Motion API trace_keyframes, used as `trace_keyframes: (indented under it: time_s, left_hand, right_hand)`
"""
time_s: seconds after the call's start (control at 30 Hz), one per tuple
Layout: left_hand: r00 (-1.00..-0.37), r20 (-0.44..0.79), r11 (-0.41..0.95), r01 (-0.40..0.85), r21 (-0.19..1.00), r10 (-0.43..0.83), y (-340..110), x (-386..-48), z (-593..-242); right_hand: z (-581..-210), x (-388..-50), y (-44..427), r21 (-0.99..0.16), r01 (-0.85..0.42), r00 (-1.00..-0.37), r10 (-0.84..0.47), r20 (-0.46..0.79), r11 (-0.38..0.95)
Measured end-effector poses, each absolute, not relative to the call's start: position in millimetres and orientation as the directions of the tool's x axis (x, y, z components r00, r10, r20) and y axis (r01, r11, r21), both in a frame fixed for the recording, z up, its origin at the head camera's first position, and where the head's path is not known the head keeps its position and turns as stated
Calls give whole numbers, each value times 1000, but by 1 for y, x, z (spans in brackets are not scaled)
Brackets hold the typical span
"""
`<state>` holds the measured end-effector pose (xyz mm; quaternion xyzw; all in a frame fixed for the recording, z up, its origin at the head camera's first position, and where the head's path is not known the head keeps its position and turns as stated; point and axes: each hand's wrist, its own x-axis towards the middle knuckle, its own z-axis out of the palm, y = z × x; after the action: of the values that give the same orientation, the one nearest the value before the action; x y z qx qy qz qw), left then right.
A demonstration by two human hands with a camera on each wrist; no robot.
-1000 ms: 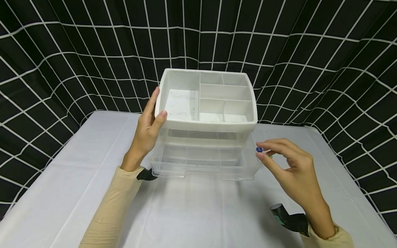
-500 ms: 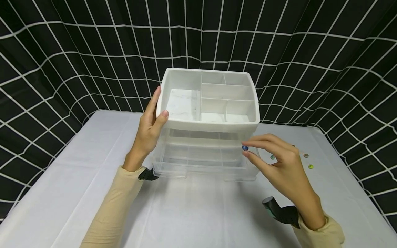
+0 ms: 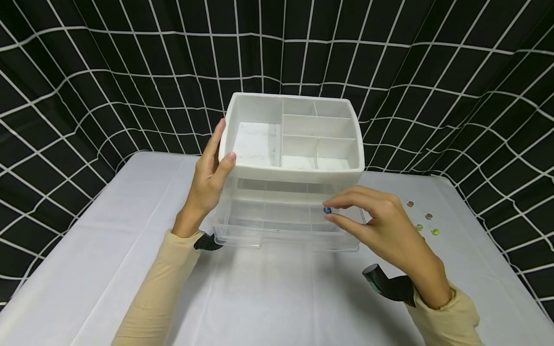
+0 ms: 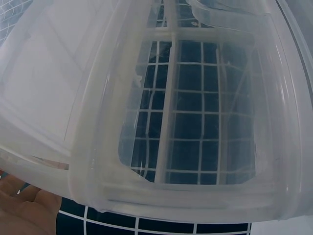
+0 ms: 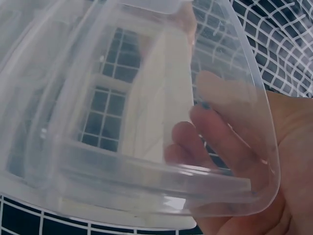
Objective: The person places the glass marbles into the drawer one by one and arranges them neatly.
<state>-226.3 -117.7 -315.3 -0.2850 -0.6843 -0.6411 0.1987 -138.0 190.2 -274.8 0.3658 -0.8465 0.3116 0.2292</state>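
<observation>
A white organizer box (image 3: 259,173) with a divided top tray stands in the middle of the head view. Below the tray, its clear plastic drawer (image 3: 281,237) is pulled out toward me. My left hand (image 3: 207,180) grips the box's left side, thumb on the front rim and fingers along the side wall. Over the right part of the drawer, my right hand (image 3: 381,218) pinches a small blue bead (image 3: 327,210) between thumb and fingertips. In the right wrist view, the fingers (image 5: 220,132) show through the clear drawer wall. The left wrist view mostly shows clear drawer plastic.
Several small beads lie on the white cloth to the right, among them a brown bead (image 3: 428,216) and a yellow-green bead (image 3: 435,231). A black curtain with a white grid (image 3: 207,57) surrounds the table (image 3: 108,230) at the back and sides.
My right hand has carried the blue bead leftward, from beside the box's right side to over the drawer. More beads show on the right. The left hand keeps its grip.
</observation>
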Motion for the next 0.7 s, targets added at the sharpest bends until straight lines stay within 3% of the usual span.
trace_keyframes:
  time_s: [0.2,0.5,0.7]
  left_hand:
    - [-762,633,10,640,768,133,-117,-226,-315]
    - [-761,635,5,641,767,138,-117,-226,-316]
    - [-752,645,3,651,759,139,-117,-228,-317]
  right_hand:
    - [-270,-141,189,-361,-739,-663,-520,538,569]
    - [-261,-150,182,-433,-658,-750,-584,311,616]
    - [-254,-153,178,-456,-618,-771,-606,193,641]
